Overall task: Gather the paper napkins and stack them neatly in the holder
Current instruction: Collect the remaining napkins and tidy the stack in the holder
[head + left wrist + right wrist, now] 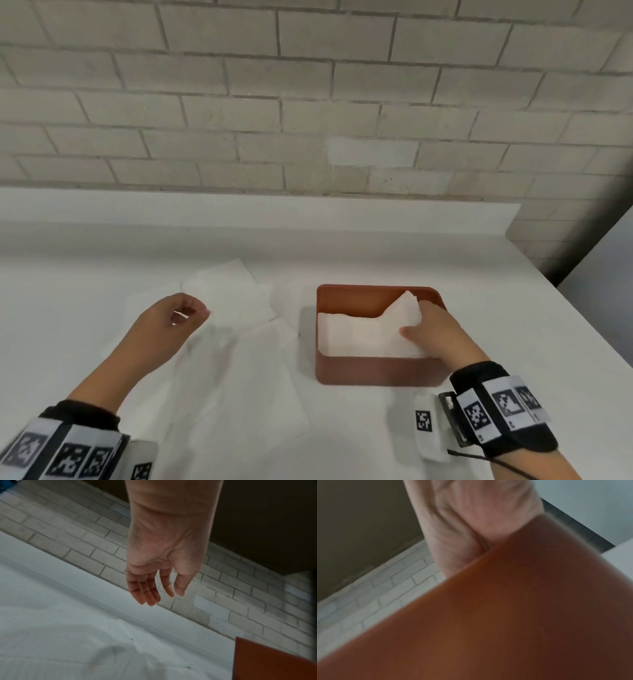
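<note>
A terracotta rectangular holder (373,371) stands right of centre on the white table. A white napkin (363,334) lies inside it, its right corner lifted into a peak. My right hand (435,325) reaches over the holder's right side and pinches that raised corner, thumb on top. In the right wrist view the holder's wall (505,615) hides the fingers of the right hand (471,520). Several loose napkins (229,294) lie flat on the left. My left hand (191,310) hovers above them, fingers relaxed and holding nothing, as the left wrist view shows of the hand (161,596).
A brick wall (308,102) rises behind the table's back ledge. The table's right edge (582,342) runs close to the holder. More white napkins (239,404) lie near the front, faint against the tabletop. A corner of the holder (274,662) appears in the left wrist view.
</note>
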